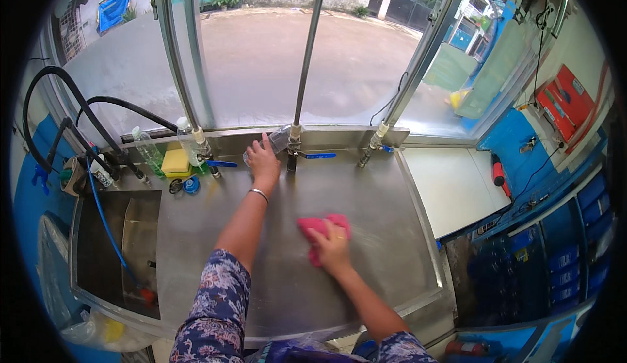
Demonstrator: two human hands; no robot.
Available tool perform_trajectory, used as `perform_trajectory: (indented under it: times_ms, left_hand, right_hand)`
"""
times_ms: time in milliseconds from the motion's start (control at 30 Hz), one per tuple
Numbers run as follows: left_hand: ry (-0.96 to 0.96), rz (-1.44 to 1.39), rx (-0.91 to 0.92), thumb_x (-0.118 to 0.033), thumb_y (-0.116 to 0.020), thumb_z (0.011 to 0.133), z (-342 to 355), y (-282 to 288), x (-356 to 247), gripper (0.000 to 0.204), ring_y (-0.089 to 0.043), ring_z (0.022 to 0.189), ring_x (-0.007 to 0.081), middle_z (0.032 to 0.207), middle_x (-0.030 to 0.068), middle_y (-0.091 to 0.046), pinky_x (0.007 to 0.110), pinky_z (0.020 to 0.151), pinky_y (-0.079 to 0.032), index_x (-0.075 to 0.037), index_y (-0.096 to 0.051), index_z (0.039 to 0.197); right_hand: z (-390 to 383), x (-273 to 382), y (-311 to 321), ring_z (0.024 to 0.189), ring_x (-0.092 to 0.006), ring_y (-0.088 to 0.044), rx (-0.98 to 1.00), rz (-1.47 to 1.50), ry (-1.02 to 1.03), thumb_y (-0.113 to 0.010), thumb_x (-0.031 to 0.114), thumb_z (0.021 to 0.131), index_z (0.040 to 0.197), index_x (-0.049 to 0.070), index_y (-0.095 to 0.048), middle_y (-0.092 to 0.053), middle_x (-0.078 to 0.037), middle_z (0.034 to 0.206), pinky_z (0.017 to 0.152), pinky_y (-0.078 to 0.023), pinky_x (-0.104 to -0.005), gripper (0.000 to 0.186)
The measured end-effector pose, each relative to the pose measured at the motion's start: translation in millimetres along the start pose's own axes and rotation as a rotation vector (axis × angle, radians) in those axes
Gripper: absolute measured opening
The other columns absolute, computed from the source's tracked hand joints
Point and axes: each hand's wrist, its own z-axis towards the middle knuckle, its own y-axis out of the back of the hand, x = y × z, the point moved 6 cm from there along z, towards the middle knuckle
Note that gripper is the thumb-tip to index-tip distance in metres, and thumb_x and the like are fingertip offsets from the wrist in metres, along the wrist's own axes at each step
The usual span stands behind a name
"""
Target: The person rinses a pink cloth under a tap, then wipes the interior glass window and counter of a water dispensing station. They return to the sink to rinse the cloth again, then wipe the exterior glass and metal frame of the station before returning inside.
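well, one pink cloth (307, 224) on the steel counter (385, 265), near its middle, with one right hand (333, 242) closed over it and pink showing on either side. farther back, one left hand (263, 162) on one clear container (279, 140), tilted near the counter's rear edge; cannot tell whether clasped around it or only laid on it. both hands well apart, each on its own thing. on the left wrist, one bracelet (259, 194); on the arms, two flowered sleeves (219, 297).

along the rear edge, three valves (294, 142), each with one blue handle (320, 156), the middle valve just beside the container. farther left, two clear bottles (149, 154) and, between them, yellow sponge (175, 162), one piece or more, cannot tell. in front of that, one blue disc (191, 185) and one small dark round piece (176, 186), side by side.

at the left end, one sink (140, 232) with one thin blue hose (108, 222) running down into it; behind, several black hoses (49, 70), too tangled to count. on the right, one white worktop (444, 177) with one red cylinder (498, 172) at its far side; higher up, one red box (565, 105). behind the counter, one wide window (255, 75).
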Motion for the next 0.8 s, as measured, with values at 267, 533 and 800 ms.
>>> perform_trajectory:
  times_ms: [267,533,800]
  left_hand:
    - [-0.086,-0.099,-0.146,-0.014,-0.077,0.077,6,-8,32,0.060,-0.057,0.102,0.0383,0.111,0.0179,-0.053,0.045,0.088,-0.050,-0.004,-0.045,0.126]
    - [-0.089,0.062,-0.015,-0.022,-0.081,0.076,18,-8,23,0.068,-0.062,0.096,0.0411,0.110,0.0183,-0.055,0.045,0.081,-0.054,-0.009,-0.042,0.130]
    - [0.398,-0.322,-0.195,-0.037,-0.076,0.082,1,-28,89,0.070,-0.062,0.101,0.0441,0.120,0.0251,-0.055,0.047,0.085,-0.052,0.003,-0.037,0.124]
  right_hand:
    - [-65,-195,119,0.135,-0.0434,-0.035,-0.046,-0.447,-0.551,-0.060,0.019,0.091,0.137,0.017,-0.054,-0.031,-0.025,0.150,0.111,-0.026,-0.0617,0.046]
    - [-65,-193,99,0.132,-0.0507,-0.033,-0.051,-0.485,-0.536,-0.061,0.021,0.090,0.139,0.015,-0.050,-0.027,-0.027,0.151,0.112,-0.024,-0.0617,0.051]
    - [-124,-86,99,0.132,-0.0549,-0.030,0.052,-0.350,-0.448,-0.063,0.022,0.087,0.141,0.018,-0.049,-0.024,-0.028,0.151,0.110,-0.020,-0.0674,0.056]
